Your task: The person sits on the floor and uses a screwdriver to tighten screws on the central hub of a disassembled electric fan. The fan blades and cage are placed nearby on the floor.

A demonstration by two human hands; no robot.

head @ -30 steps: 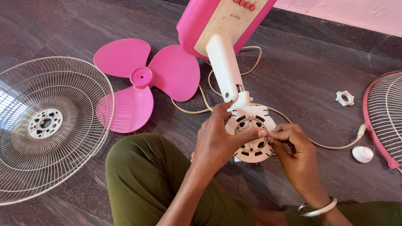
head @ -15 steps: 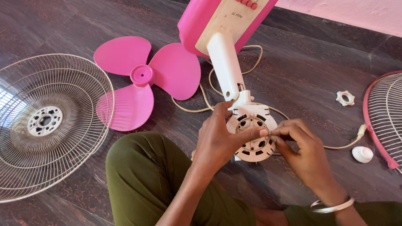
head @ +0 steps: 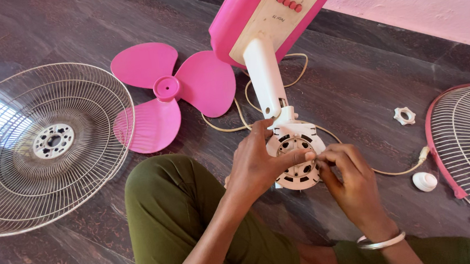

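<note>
Left grip [head: 260,166] clasping round white slotted motor housing [head: 296,158], right grip [head: 350,176] pinching (seemingly) something tiny.

Both hands, left hand [head: 257,166] and right hand [head: 350,176], gripped the white fan motor housing [head: 297,158] on the dark floor [head: 354,83], beside the pink blade [head: 170,92].

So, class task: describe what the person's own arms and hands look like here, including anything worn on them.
Both arms are bare, with no sleeves and no gloves in view. The right hand has a plain silver bangle around the wrist. The left hand shows no bangle or watch, and no rings are visible on either hand.
</note>
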